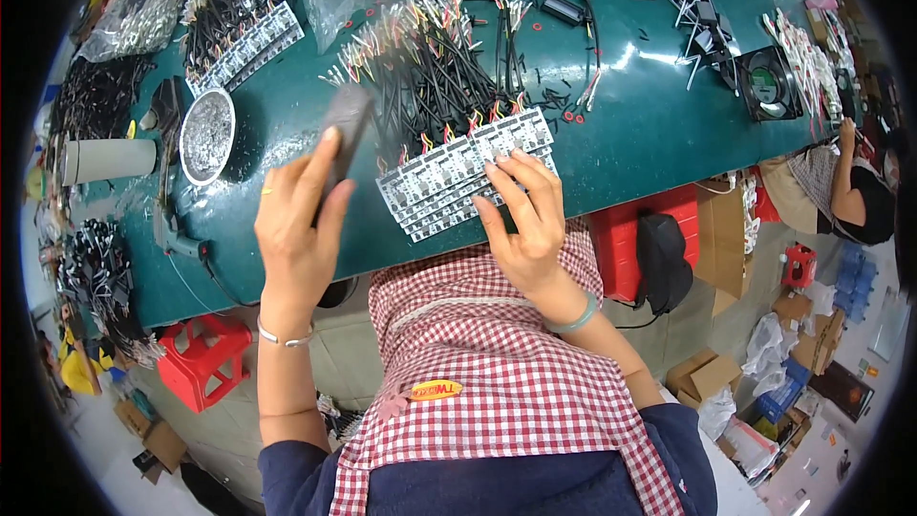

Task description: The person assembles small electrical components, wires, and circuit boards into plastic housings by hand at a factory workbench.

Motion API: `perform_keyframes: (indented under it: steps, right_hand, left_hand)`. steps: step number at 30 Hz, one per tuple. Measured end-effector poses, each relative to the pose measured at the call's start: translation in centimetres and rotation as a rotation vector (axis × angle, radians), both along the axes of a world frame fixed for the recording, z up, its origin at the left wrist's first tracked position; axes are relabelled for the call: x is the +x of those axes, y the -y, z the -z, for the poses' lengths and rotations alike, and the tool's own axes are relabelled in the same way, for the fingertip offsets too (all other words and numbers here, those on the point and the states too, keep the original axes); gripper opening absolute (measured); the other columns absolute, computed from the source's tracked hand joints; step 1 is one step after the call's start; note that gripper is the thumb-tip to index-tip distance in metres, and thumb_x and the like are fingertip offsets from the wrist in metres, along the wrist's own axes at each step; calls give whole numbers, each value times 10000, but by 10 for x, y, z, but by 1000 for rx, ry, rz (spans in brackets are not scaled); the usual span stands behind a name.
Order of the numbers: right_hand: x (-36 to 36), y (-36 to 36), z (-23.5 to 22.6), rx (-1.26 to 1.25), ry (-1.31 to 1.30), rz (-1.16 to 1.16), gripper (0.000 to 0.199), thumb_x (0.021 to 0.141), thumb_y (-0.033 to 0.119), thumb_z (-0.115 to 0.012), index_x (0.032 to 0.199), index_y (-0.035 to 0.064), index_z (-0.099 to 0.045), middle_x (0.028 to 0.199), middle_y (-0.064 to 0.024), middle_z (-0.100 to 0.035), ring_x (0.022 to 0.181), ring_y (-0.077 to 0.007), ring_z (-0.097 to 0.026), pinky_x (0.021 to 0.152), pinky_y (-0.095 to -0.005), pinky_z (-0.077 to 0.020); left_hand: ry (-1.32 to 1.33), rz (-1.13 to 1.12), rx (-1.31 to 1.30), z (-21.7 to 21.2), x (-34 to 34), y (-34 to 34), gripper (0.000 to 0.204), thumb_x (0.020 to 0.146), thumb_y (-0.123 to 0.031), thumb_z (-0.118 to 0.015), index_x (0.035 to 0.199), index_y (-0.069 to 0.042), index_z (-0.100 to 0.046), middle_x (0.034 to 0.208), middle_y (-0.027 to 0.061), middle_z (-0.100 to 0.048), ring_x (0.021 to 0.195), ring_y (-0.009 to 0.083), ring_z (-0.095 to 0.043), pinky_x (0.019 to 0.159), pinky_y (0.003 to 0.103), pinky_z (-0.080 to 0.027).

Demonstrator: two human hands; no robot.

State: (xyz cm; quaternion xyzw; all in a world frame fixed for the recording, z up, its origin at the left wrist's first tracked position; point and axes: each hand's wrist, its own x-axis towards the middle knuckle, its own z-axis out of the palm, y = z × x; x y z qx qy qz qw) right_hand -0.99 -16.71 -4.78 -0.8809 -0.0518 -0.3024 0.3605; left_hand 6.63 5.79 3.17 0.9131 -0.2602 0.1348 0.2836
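Note:
My left hand (298, 215) is closed round a dark grey oblong block (350, 122), smeared by motion, whose exact kind I cannot make out. The block is beside the left end of a stack of white circuit board strips (420, 183) at the table's near edge. Black cables (435, 86) with bare, coloured wire ends fan away from the strips; those nearest the block are blurred. On the stack's right part lie the fingertips of my right hand (530, 229), with the thumb against the lower strips, holding them.
A bowl of silvery bits (207, 137) stands left, beside a pale cup (113, 161) and a corded tool with a green handle (187, 246). More wired boards (250, 48) lie behind. Black housings (702, 24) and a small fan-like unit (767, 83) occupy the far right. Red stools (202, 358) stand below.

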Motion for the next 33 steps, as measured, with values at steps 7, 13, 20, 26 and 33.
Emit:
perform_keyframes:
  steps: [7, 13, 20, 26, 33]
  right_hand:
    - [14, -18, -9, -25, -15, 153, 449, 658, 113, -835, 1075, 48, -684, 1163, -96, -603, 1025, -287, -526, 864, -396, -426]
    - [18, -17, -2, 6, 37, 160, 381, 675, 127, -814, 1025, 61, -681, 1110, -58, -648, 1024, -264, -545, 859, -379, -409]
    - [19, -15, -6, 23, 26, 176, 312, 667, 108, -806, 956, 54, -701, 1055, -57, -670, 981, -254, -571, 848, -367, -434]
    - [19, -14, -9, 46, 1, 192, 282, 649, 62, -814, 920, 59, -736, 1014, -62, -686, 955, -259, -588, 833, -364, -490]
    - [13, 3, -8, 127, 77, 173, 270, 709, 23, -771, 966, 51, -694, 1039, -82, -672, 994, -267, -614, 869, -382, -493]
  left_hand:
    - [7, 181, 10, 1, 15, 38, 522, 790, -25, -708, 1297, -54, -587, 980, 135, -633, 802, 268, -559, 719, 354, -458]
    - [37, 253, 48, -1, 24, 51, 545, 766, -51, -725, 1294, -93, -597, 945, 122, -619, 768, 272, -545, 689, 361, -460]
    - [46, 351, 143, 5, 29, 73, 557, 767, -99, -723, 1305, -160, -596, 975, 122, -590, 779, 270, -543, 665, 362, -470]
    - [62, 404, 219, 22, 34, 81, 499, 807, -139, -690, 1296, -182, -604, 982, 118, -601, 788, 262, -548, 684, 360, -468]
    - [82, 392, 232, 24, 36, 81, 452, 822, -160, -683, 1270, -184, -626, 977, 112, -606, 789, 253, -553, 682, 353, -466]
